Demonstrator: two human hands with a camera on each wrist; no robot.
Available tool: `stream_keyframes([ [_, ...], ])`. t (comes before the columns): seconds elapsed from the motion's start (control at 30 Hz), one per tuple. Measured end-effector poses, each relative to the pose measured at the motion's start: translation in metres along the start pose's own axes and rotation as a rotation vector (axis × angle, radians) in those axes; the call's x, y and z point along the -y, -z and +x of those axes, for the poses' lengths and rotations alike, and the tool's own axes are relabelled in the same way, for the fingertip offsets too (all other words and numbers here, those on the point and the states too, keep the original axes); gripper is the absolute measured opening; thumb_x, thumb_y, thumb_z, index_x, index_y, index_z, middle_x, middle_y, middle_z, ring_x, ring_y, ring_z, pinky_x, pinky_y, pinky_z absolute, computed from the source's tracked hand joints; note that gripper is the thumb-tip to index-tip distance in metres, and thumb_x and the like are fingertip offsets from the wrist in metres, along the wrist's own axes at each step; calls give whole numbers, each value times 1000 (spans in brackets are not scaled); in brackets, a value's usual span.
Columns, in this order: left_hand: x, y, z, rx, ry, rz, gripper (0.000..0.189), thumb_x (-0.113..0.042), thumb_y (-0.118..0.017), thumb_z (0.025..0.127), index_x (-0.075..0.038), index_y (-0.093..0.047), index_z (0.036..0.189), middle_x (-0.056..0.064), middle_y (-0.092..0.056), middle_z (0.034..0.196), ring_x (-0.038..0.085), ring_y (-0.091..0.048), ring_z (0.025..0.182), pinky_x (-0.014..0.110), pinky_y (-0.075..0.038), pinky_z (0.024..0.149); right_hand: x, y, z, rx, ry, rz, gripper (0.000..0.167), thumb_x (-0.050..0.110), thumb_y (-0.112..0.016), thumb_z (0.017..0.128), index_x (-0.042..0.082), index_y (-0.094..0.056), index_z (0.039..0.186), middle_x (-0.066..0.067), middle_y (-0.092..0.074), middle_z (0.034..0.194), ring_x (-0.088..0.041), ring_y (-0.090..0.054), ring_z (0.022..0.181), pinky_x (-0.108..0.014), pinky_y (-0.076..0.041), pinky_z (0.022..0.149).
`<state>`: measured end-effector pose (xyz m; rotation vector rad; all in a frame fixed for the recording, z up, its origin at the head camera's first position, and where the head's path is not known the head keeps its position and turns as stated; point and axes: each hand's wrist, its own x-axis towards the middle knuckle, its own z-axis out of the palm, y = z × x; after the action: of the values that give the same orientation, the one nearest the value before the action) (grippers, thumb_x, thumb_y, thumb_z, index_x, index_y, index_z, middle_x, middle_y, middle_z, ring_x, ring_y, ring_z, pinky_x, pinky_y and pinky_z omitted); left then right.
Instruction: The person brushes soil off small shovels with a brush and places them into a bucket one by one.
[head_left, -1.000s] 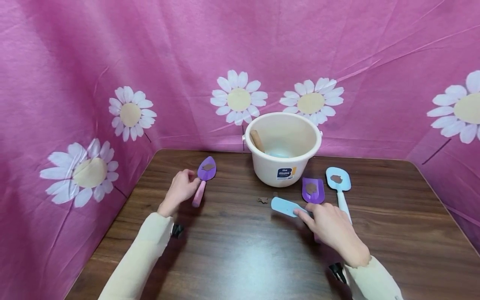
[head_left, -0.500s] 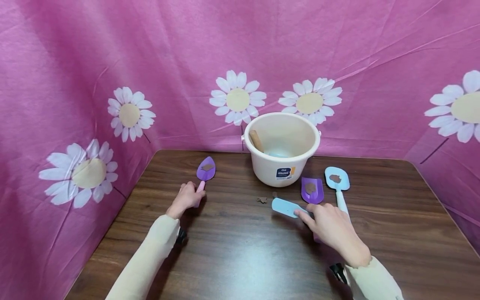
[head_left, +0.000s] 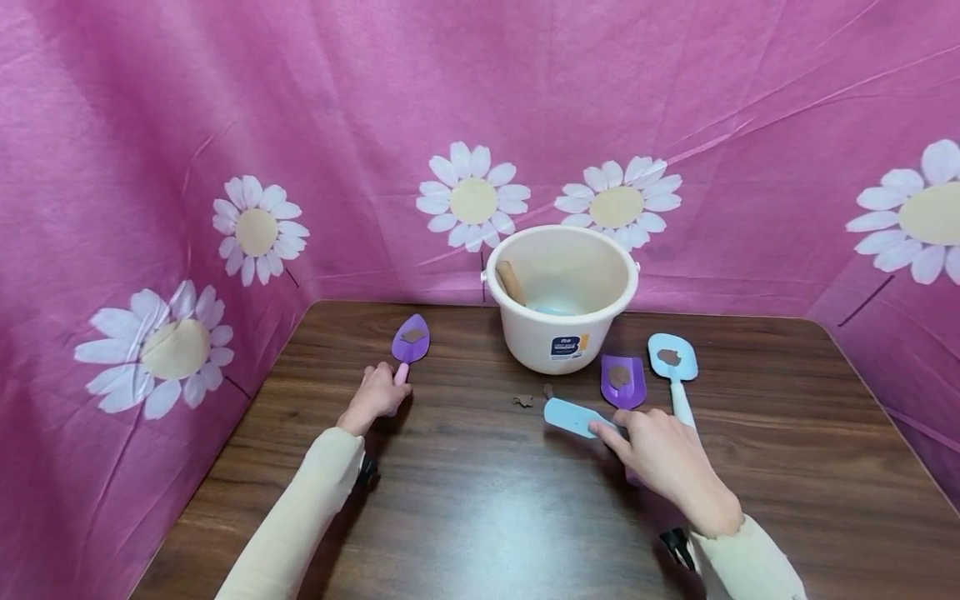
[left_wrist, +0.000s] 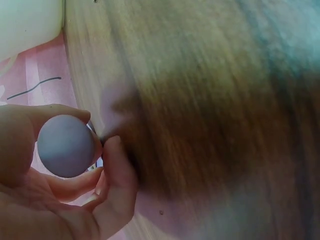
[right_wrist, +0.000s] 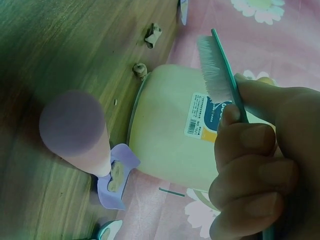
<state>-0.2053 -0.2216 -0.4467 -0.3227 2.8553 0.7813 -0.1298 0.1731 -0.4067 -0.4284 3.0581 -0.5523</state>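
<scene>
My left hand [head_left: 372, 393] grips the pink handle of a small purple trowel [head_left: 402, 350], whose pointed blade carries a brown lump [head_left: 412, 335]. In the left wrist view the round end of the handle [left_wrist: 67, 147] shows between thumb and fingers. My right hand [head_left: 663, 450] holds a light blue brush [head_left: 570, 418], its white bristles [right_wrist: 212, 67] plain in the right wrist view. Left of the brush lies a brown crumb [head_left: 523, 401], and another small brown piece [head_left: 548, 390] lies just beyond the brush head.
A cream bucket [head_left: 525, 337] with a wooden-coloured handle [head_left: 512, 282] inside stands at the back. Right of it lie a purple square shovel [head_left: 635, 395] and a light blue shovel [head_left: 681, 404], each bearing a brown piece. Pink flowered cloth [head_left: 360, 125] hangs behind the table.
My left hand has shifted right and closed round the trowel's pink handle, which it was beside before. The right hand with the brush has hardly moved.
</scene>
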Motion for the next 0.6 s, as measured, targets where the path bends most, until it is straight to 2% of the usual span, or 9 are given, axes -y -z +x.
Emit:
stream_keyframes([
  [0.23, 1, 0, 2, -20, -16, -5, 44, -19, -60, 84, 9, -54, 118, 31, -53, 114, 41, -50, 115, 49, -44, 102, 1, 1, -1, 12, -13, 8, 47, 56, -45, 95, 22, -48, 63, 20, -41, 37, -2, -47, 47, -27, -37, 47],
  [0.4, 4, 0, 5, -57, -39, -34, 38, -19, -55, 83, 9, -58, 109, 28, -61, 107, 42, -57, 107, 49, -48, 94, 0, 1, -1, 3, -12, -4, 48, 56, -46, 95, 22, -48, 62, 19, -40, 37, -4, -47, 49, -27, -36, 47],
  [0.6, 7, 0, 7, -20, 5, -92, 40, -23, -51, 87, 6, -59, 113, 24, -63, 113, 38, -58, 109, 46, -49, 94, -1, 1, -1, -1, -12, -15, 47, 55, -47, 95, 22, -48, 61, 17, -40, 39, -5, -46, 50, -27, -36, 47],
])
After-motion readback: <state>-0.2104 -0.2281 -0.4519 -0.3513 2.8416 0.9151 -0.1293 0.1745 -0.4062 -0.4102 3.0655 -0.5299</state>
